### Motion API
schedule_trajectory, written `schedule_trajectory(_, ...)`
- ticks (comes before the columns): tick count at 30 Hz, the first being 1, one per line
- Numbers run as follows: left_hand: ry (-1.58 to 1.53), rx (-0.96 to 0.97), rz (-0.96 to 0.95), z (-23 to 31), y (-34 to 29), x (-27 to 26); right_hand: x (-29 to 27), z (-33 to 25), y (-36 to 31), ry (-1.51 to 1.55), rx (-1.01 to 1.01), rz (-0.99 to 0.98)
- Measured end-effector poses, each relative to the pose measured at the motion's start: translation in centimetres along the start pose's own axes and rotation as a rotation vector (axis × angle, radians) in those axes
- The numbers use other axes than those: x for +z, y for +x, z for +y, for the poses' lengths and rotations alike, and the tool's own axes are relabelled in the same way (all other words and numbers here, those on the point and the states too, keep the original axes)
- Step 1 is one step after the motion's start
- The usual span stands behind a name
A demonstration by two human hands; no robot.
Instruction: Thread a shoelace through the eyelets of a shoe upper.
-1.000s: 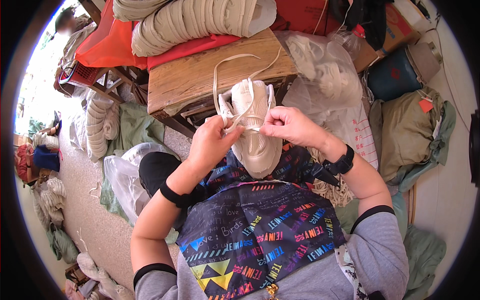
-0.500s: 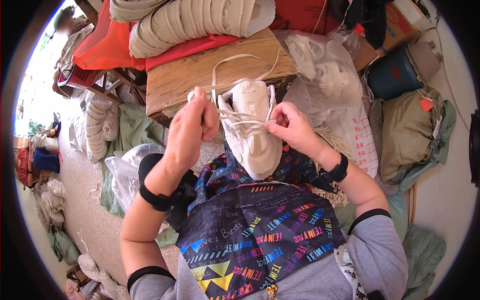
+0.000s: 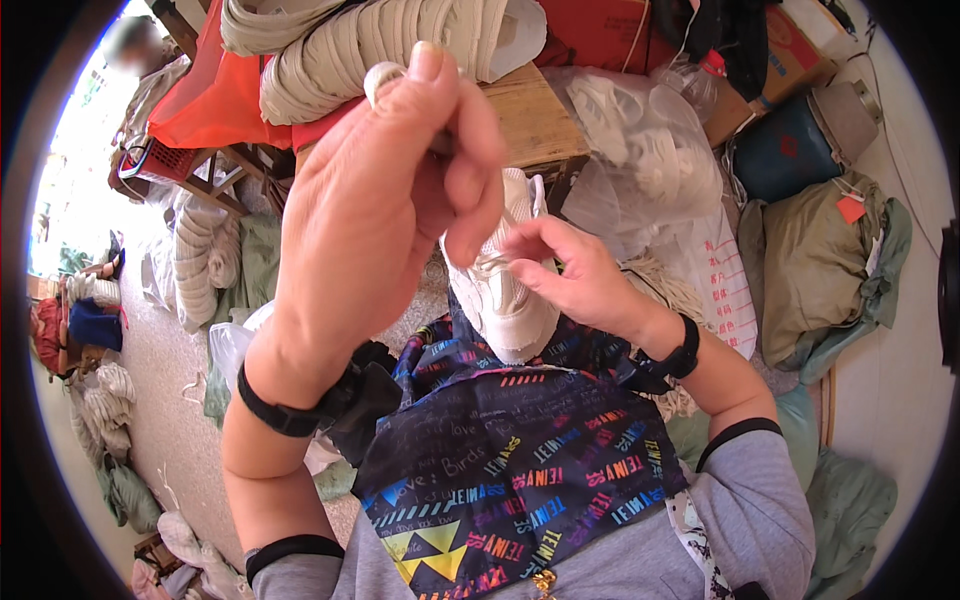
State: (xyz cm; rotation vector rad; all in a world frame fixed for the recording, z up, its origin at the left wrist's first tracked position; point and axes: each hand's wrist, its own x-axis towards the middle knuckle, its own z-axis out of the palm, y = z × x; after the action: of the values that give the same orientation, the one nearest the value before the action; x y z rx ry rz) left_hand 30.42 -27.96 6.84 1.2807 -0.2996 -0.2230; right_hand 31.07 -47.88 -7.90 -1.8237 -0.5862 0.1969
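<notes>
A white lace-up sneaker (image 3: 515,315) points its toe toward me, in front of my patterned apron (image 3: 520,450). Part of its upper is hidden behind my raised left hand (image 3: 400,180). That hand is large and close to the camera, with fingers curled in and a white wrap (image 3: 383,82) round one finger. What it grips is hidden. My right hand (image 3: 575,275) is at the sneaker's right side, thumb and forefinger closing on the shoelace (image 3: 487,266) across the tongue.
Behind the sneaker stands a wooden bench (image 3: 535,115), with stacked pale shoe parts (image 3: 390,60) beyond it. A clear bag of white shoes (image 3: 650,150) is to the right, near a blue container (image 3: 790,150) and an olive sack (image 3: 820,270). Bundles lie along the left.
My left hand has risen toward the camera and now covers part of the bench and sneaker. My right hand has moved slightly left and stays at the laces.
</notes>
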Motion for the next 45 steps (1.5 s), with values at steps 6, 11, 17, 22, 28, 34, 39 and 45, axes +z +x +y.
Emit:
schedule_trajectory(6,-0.190,0.181,0.355,-3.2,1.7,-6.1,-0.6,-2.0,4.5,0.542,0.120,-0.222)
schedule_trajectory(11,-0.765,0.137,0.526,-6.7,-1.6,-19.5,-8.4,0.6,6.1,1.149,0.154,0.171)
schedule_trajectory(17,-0.754,0.188,0.863,-10.5,-7.4,-28.2,-15.7,4.5,4.2,1.210,0.184,0.444)
schedule_trajectory(22,-1.015,0.085,1.080,-11.5,-11.9,-33.8,-20.4,8.0,1.3,1.085,0.471,0.683)
schedule_trajectory(28,-1.066,0.150,0.966,-11.2,-14.7,-42.7,-32.0,10.5,-5.8,1.006,0.508,0.984)
schedule_trajectory(34,-0.475,0.279,1.289,-10.5,-20.3,-47.8,-39.9,14.6,-16.1,0.871,0.466,1.251)
schedule_trajectory(39,0.021,0.068,1.156,-13.8,-12.6,-35.9,-34.1,16.9,-16.8,0.497,0.679,1.183)
schedule_trajectory(45,0.211,-0.127,0.548,-15.0,-6.1,-15.3,-12.3,7.8,-2.9,0.323,0.572,0.451)
